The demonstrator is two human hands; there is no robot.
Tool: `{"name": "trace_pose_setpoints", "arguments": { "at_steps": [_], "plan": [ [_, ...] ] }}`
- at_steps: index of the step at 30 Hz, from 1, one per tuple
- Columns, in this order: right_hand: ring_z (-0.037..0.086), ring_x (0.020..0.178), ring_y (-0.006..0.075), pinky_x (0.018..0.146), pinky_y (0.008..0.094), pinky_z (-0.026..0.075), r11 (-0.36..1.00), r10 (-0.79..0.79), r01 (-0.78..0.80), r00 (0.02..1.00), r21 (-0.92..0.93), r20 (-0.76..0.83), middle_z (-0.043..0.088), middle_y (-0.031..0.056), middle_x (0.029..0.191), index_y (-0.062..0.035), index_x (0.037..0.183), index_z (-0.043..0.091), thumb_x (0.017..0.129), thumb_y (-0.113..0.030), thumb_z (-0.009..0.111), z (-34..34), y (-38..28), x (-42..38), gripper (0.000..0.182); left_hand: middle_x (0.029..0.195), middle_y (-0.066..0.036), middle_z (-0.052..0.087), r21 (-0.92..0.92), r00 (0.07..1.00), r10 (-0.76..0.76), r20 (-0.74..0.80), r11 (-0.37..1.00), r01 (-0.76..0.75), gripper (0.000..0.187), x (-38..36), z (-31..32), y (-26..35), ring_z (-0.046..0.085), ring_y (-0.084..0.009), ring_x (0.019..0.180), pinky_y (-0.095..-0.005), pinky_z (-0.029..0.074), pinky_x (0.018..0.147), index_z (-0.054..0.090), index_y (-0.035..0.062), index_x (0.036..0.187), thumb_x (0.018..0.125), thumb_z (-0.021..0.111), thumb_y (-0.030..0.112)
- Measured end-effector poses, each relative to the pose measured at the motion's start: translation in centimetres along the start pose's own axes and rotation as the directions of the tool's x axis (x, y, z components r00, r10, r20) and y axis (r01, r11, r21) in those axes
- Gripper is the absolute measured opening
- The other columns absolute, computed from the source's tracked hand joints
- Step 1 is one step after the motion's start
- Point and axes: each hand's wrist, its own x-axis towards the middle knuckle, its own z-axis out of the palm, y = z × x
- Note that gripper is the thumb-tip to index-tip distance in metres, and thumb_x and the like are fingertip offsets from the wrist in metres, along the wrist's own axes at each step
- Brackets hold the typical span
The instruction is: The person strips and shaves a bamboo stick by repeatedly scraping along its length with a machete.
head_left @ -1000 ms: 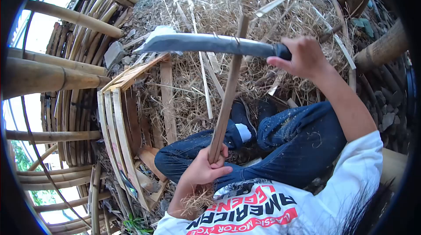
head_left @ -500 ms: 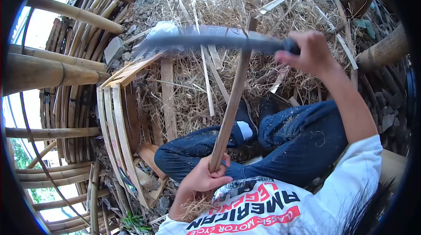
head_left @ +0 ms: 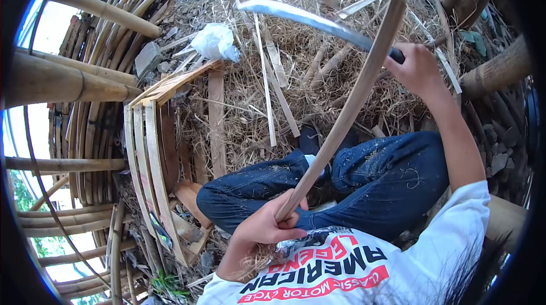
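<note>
My left hand (head_left: pixel 270 219) is closed round the lower end of a long bamboo strip (head_left: pixel 344 120), close to my shirt. The strip slants up and to the right over my crossed legs. In my right hand (head_left: pixel 418 69) is the dark handle of a long curved machete (head_left: pixel 310 19), its blade pointing left. The blade crosses behind the upper part of the strip in this view, near the handle. Loose shavings cling to my trousers (head_left: pixel 392 174) and left forearm.
A slatted wooden crate (head_left: pixel 149 157) stands at my left, with a white plastic bag (head_left: pixel 215 41) beyond it. Shavings (head_left: pixel 318 89) and split strips (head_left: pixel 273 60) cover the ground ahead. Bamboo poles (head_left: pixel 74 86) line the left; another pole (head_left: pixel 497 69) is at the right.
The strip's far end has swung right and now passes in front of the machete. The blade, blurred and lower before, has tilted upward to the left.
</note>
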Motion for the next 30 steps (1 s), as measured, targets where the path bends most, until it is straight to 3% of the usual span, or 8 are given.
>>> {"name": "trace_pose_setpoints", "arguments": {
  "at_steps": [7, 9, 12, 16, 21, 23, 26, 30],
  "plan": [
    [0.068, 0.072, 0.0338, 0.065, 0.0445, 0.052, 0.984, 0.135, -0.133, 0.991, 0.119, -0.012, 0.067, 0.0178, 0.07, -0.0037, 0.078, 0.072, 0.082, -0.07, 0.055, -0.7, 0.2, -0.1, 0.069, 0.062, 0.01, 0.03, -0.182, 0.995, 0.084, -0.062, 0.979, -0.094, 0.046, 1.9, -1.7, -0.2, 0.029, 0.0003, 0.053, -0.0187, 0.024, 0.048, 0.041, 0.0073, 0.107, 0.078, 0.072, -0.008],
    [0.067, 0.065, 0.0288, 0.06, 0.0418, 0.05, 0.977, 0.143, -0.136, 0.989, 0.165, -0.034, 0.063, 0.0142, 0.062, -0.002, 0.068, 0.066, 0.084, -0.069, 0.055, 0.2, 1.3, 0.3, 0.07, 0.062, 0.011, 0.028, -0.133, 0.993, 0.099, -0.058, 0.985, -0.106, 0.042, 1.9, -2.0, -0.5, 0.027, 0.0002, 0.054, -0.0189, 0.024, 0.05, 0.043, 0.0062, 0.108, 0.08, 0.073, -0.004],
    [0.047, 0.04, 0.009, 0.04, 0.0257, 0.036, 0.757, 0.223, -0.211, 0.973, 0.619, 0.059, 0.046, 0.0004, 0.048, -0.0076, 0.06, 0.049, 0.09, -0.065, 0.05, 0.3, 0.5, 0.0, 0.065, 0.063, 0.01, 0.03, -0.143, 0.992, 0.112, -0.059, 0.982, -0.119, 0.038, 2.4, -1.6, -0.2, 0.028, 0.0001, 0.054, -0.0188, 0.024, 0.05, 0.044, 0.0068, 0.103, 0.08, 0.073, -0.003],
    [0.044, 0.039, 0.0073, 0.038, 0.0215, 0.034, 0.591, 0.055, -0.074, 0.997, 0.803, 0.051, 0.046, -0.0009, 0.051, -0.0058, 0.072, 0.05, 0.092, -0.066, 0.046, 0.9, 0.4, -0.2, 0.063, 0.064, 0.009, 0.035, -0.174, 0.989, 0.136, -0.054, 0.974, -0.143, 0.035, 3.8, -1.5, -0.4, 0.032, -0.0002, 0.053, -0.0191, 0.026, 0.048, 0.043, 0.009, 0.096, 0.082, 0.074, 0.001],
    [0.048, 0.041, 0.0065, 0.039, 0.0234, 0.037, 0.641, -0.084, 0.047, 0.996, 0.766, 0.009, 0.046, -0.0026, 0.049, -0.0093, 0.065, 0.053, 0.087, -0.07, 0.05, 0.6, -2.1, -1.2, 0.065, 0.065, 0.007, 0.039, -0.277, 0.998, -0.004, -0.063, 0.961, -0.013, 0.036, 4.7, -1.0, 1.1, 0.039, -0.0018, 0.052, -0.0206, 0.029, 0.045, 0.039, 0.0108, 0.091, 0.083, 0.074, 0.005],
    [0.055, 0.044, 0.0143, 0.044, 0.031, 0.045, 0.823, -0.294, 0.261, 0.956, 0.504, -0.015, 0.053, 0.0018, 0.05, -0.009, 0.064, 0.058, 0.081, -0.072, 0.057, 0.4, -3.1, -1.6, 0.065, 0.066, 0.007, 0.041, -0.265, 0.998, -0.017, -0.057, 0.964, 0.001, 0.037, 5.1, -1.1, 1.3, 0.04, -0.0024, 0.052, -0.021, 0.03, 0.045, 0.039, 0.0111, 0.09, 0.083, 0.074, 0.005],
    [0.063, 0.051, 0.0245, 0.052, 0.0377, 0.05, 0.843, -0.48, 0.481, 0.875, 0.241, -0.065, 0.06, 0.0082, 0.055, -0.0086, 0.064, 0.061, 0.075, -0.071, 0.064, 0.8, -6.2, -2.7, 0.064, 0.067, 0.006, 0.041, -0.235, 0.999, 0.01, -0.051, 0.972, -0.022, 0.037, 5.4, -1.3, 1.8, 0.039, -0.0028, 0.051, -0.0211, 0.031, 0.044, 0.039, 0.0112, 0.09, 0.083, 0.075, 0.008],
    [0.065, 0.054, 0.0296, 0.055, 0.038, 0.052, 0.761, -0.646, 0.645, 0.745, 0.066, 0.166, 0.063, 0.0129, 0.059, -0.0082, 0.07, 0.062, 0.077, -0.073, 0.058, 1.9, -8.6, -3.7, 0.065, 0.066, 0.007, 0.039, -0.258, 0.991, -0.003, -0.135, 0.966, -0.032, 0.036, 5.3, -0.9, 2.4, 0.038, -0.0031, 0.05, -0.0212, 0.031, 0.043, 0.039, 0.0111, 0.09, 0.084, 0.074, 0.01]
  ]
}}
